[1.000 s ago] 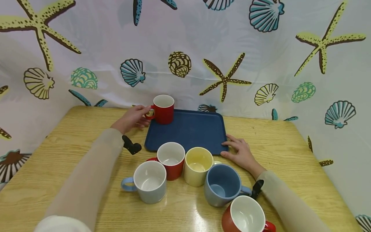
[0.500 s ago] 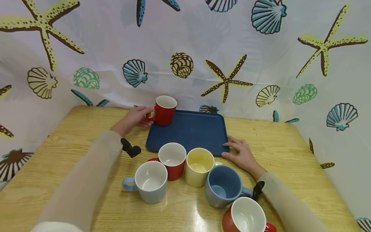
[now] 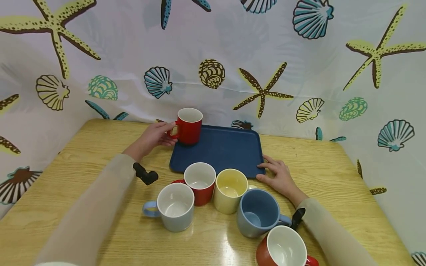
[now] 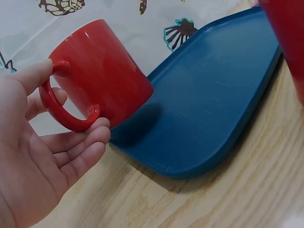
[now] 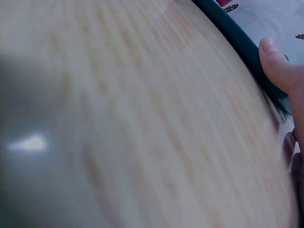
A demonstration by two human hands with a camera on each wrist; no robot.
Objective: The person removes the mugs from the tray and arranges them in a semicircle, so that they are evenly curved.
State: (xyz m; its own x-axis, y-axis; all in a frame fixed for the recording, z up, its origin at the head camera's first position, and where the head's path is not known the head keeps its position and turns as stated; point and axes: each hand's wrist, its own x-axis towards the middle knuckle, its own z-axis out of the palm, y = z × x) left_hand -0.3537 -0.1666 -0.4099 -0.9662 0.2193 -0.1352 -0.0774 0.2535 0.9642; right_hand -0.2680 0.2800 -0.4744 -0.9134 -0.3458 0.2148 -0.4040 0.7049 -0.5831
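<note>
My left hand (image 3: 151,138) pinches the handle of a red mug (image 4: 102,71) with a white inside. The mug is close over the left part of a blue tray (image 3: 229,147), its dark shadow falling on the tray below it. In the left wrist view my thumb lies on top of the handle and the other fingers are behind and under it. My right hand (image 3: 277,177) touches the tray's right edge near the front corner with relaxed, spread fingers. In the right wrist view its thumb (image 5: 273,59) lies against the tray's rim.
In front of the tray stand a second red mug (image 3: 203,194), a yellow mug (image 3: 226,201), a light blue mug (image 3: 178,220), a darker blue mug (image 3: 249,223) and a tilted-looking red mug (image 3: 264,251). A patterned cloth (image 3: 186,33) hangs behind the wooden table (image 3: 319,166).
The red mug, still in my left hand, has shifted slightly toward me over the tray. My right hand stays at the tray's edge, and the other mugs keep their places.
</note>
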